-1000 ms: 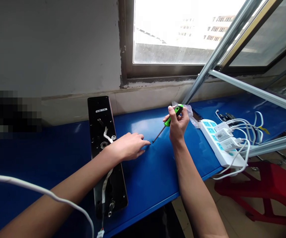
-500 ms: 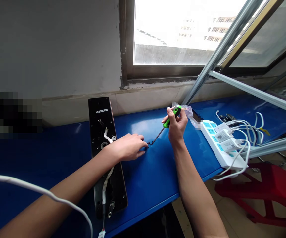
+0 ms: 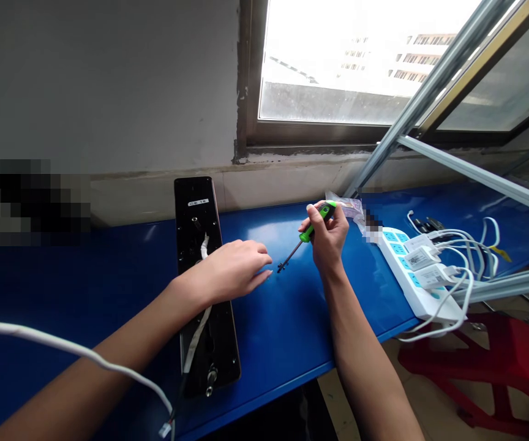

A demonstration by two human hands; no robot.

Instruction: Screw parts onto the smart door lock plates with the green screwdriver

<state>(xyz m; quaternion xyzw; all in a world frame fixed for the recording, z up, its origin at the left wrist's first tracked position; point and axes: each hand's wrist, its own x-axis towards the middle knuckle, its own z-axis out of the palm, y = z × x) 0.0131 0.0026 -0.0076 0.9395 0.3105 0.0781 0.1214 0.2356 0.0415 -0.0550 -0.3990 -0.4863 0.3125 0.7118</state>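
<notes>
- Biggest change from 0.5 s earlier: the whole scene sits further right in the view, which points to the head turning rather than things moving on the bench. The hands keep much the same stance.
- The right hand (image 3: 329, 236) is narrowly closed, thumb and fingers pinching the green-handled screwdriver (image 3: 318, 219) near its middle, the shaft angled down toward 8 o'clock.
- The screwdriver's tip (image 3: 280, 267) hangs at 3 o'clock from the left hand, low over the blue workbench (image 3: 283, 331). Whether it touches the surface, I cannot tell.
- The left hand (image 3: 232, 266) is empty and half-open, its fingers loosely curved, their tips just beside the screwdriver's tip but not touching it. Whether the hand rests on the bench, I cannot tell.
- The long black lock panel (image 3: 198, 208) lies face down at 9 o'clock from the screwdriver, partly under the left wrist, with a flat ribbon cable (image 3: 198, 337) across it.
- At 12 o'clock from the right hand lies a clear plastic bag (image 3: 345, 205).
- At 3 o'clock from the right hand sits a white power strip (image 3: 411, 275) holding 2 white plug adapters (image 3: 420, 257).
</notes>
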